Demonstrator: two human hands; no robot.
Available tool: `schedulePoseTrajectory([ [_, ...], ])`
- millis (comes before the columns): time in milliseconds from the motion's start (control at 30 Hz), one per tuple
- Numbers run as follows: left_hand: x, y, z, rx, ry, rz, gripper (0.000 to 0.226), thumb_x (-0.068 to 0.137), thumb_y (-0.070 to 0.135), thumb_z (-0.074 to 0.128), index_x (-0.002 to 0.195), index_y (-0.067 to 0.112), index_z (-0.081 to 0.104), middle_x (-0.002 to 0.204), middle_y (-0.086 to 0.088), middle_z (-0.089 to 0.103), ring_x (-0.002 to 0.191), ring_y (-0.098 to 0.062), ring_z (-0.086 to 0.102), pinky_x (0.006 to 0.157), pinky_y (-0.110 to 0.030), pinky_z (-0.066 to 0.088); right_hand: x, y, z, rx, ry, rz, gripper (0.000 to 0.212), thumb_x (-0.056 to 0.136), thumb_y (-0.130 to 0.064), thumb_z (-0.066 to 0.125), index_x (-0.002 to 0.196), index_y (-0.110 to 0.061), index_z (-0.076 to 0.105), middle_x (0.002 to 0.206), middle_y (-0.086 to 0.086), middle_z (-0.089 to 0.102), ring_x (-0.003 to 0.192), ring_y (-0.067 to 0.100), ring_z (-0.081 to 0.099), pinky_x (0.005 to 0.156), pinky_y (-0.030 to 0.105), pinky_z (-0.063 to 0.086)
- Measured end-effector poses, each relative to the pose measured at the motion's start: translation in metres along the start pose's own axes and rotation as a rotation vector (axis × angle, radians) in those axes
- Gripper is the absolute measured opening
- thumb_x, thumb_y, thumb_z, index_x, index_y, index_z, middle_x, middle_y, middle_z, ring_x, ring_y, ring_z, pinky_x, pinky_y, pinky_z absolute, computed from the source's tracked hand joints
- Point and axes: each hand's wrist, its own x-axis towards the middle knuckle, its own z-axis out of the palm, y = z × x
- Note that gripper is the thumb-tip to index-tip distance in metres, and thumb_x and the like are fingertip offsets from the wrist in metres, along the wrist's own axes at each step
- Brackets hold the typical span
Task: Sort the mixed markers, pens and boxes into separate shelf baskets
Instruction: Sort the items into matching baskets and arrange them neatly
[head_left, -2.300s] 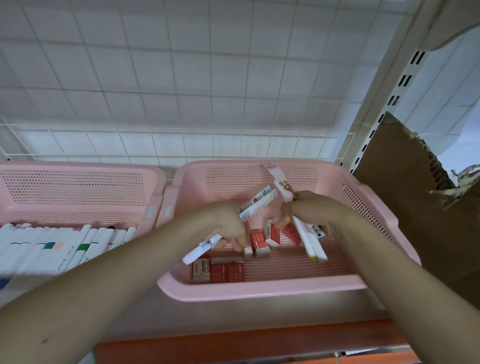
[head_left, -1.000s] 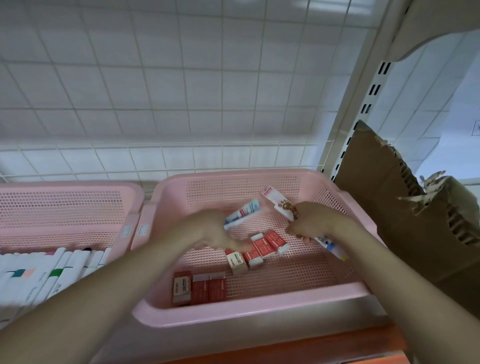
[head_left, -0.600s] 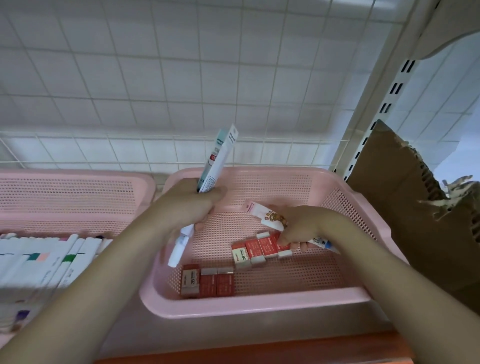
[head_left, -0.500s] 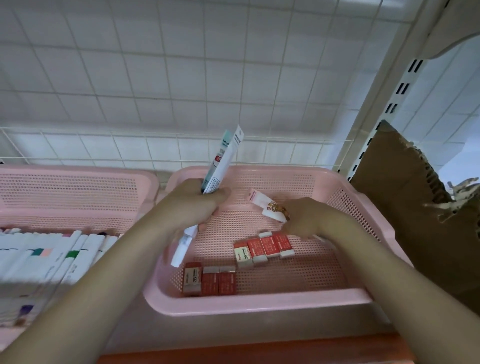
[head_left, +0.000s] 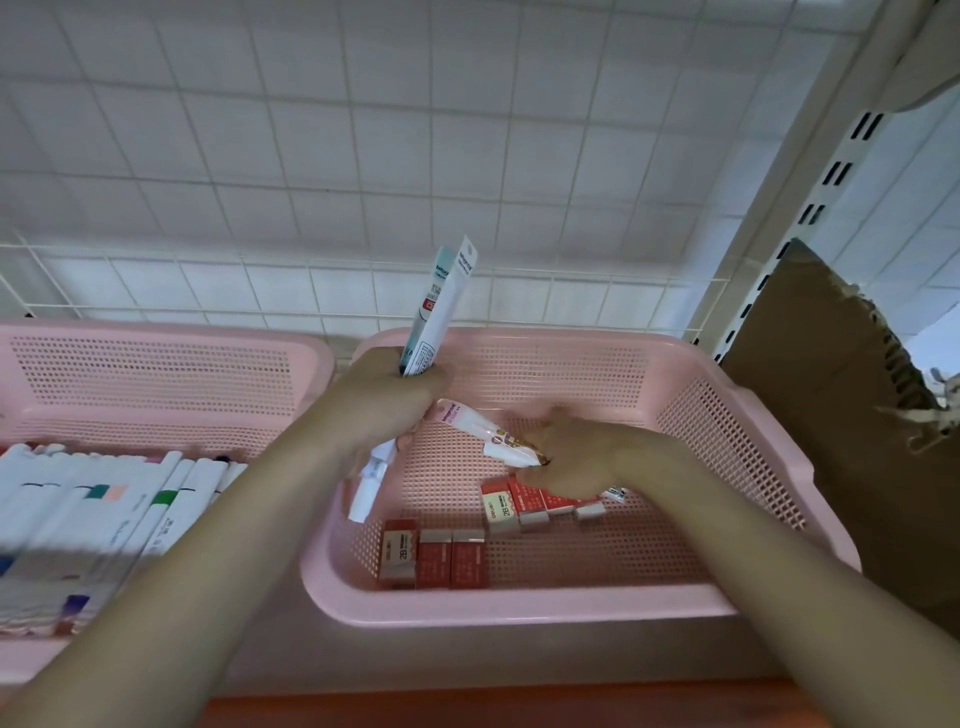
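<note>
Two pink baskets (head_left: 571, 605) sit on a shelf before white tiles (head_left: 363, 156).

From my screen I take the white slotted upright (head_left: 810, 171) of the shelf as my landmark. To the left of it I see a white wire grid panel (head_left: 363, 130) that fills the whole back, and its lower rail (head_left: 311, 283) meets the upright near the foot. Just to the right of the upright stands a brown cardboard sheet (head_left: 831, 426), with a torn, ragged edge on its far side. Behind the cardboard I see a white tiled wall (head_left: 914, 171). Well below the upright, along the bottom edge, runs an orange strip (head_left: 493, 706).
</note>
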Motion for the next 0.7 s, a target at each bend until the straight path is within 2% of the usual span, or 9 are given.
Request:
schedulePoseTrajectory([
  [33,0.000,0.000,0.000,-0.005,0.000,-0.002,0.021,0.090,0.023,0.056,0.074,0.010,0.051,0.056,-0.004,0.047,0.044,-0.016,0.038,0.050,-0.025,0.036,-0.002,-0.001,-0.001,-0.014,-0.016,0.005,0.033,0.098,-0.033,0.041,0.127,-0.020,0.049,0.111,0.007,0.054,0.079,0.017,0.055,0.064,0.027,0.042],
  [100,0.001,0.000,-0.001,-0.004,0.004,-0.004,0.025,0.090,0.022,0.056,0.069,0.011,0.048,0.051,-0.001,0.045,0.042,-0.015,0.037,0.049,-0.024,0.035,-0.005,-0.002,-0.002,-0.034,-0.046,0.017,0.035,0.098,-0.036,0.041,0.131,-0.025,0.046,0.118,0.007,0.048,0.082,0.017,0.054,0.065,0.026,0.039],
  [200,0.002,0.000,-0.003,-0.003,0.012,-0.011,0.027,0.089,0.021,0.057,0.066,0.012,0.046,0.048,0.000,0.044,0.042,-0.014,0.037,0.049,-0.024,0.035,-0.011,-0.004,-0.002,-0.060,-0.088,0.002,0.041,0.097,-0.040,0.041,0.136,-0.029,0.040,0.127,0.007,0.044,0.099,0.021,0.054,0.078,0.029,0.043],
  [300,0.002,-0.001,-0.003,-0.009,0.003,-0.015,0.025,0.089,0.021,0.057,0.069,0.011,0.047,0.055,-0.004,0.045,0.046,-0.015,0.038,0.051,-0.026,0.034,-0.016,-0.009,-0.001,-0.087,-0.114,-0.018,0.043,0.097,-0.040,0.042,0.138,-0.029,0.038,0.128,0.005,0.041,0.110,0.025,0.050,0.090,0.034,0.042],
  [400,0.001,0.000,-0.003,-0.011,-0.016,-0.022,0.023,0.090,0.022,0.057,0.072,0.011,0.048,0.057,-0.004,0.045,0.046,-0.015,0.038,0.050,-0.024,0.034,-0.019,-0.010,0.000,-0.083,-0.107,-0.028,0.035,0.097,-0.036,0.042,0.131,-0.024,0.044,0.117,0.004,0.049,0.104,0.023,0.053,0.086,0.034,0.044],
  [500,0.001,0.000,-0.002,-0.010,-0.021,-0.024,0.025,0.090,0.024,0.056,0.069,0.012,0.048,0.054,-0.002,0.046,0.044,-0.013,0.038,0.048,-0.023,0.035,-0.023,-0.008,0.002,-0.052,-0.122,-0.019,0.021,0.097,-0.035,0.043,0.116,-0.028,0.047,0.103,0.002,0.056,0.095,0.021,0.055,0.079,0.031,0.042],
  [700,0.000,0.000,-0.001,-0.014,-0.026,-0.014,0.027,0.090,0.023,0.057,0.067,0.012,0.049,0.048,0.001,0.047,0.041,-0.013,0.038,0.048,-0.022,0.035,-0.030,-0.012,0.003,-0.050,-0.173,-0.030,0.009,0.096,-0.036,0.046,0.099,-0.030,0.042,0.080,-0.008,0.050,0.082,0.016,0.049,0.065,0.027,0.036],
])
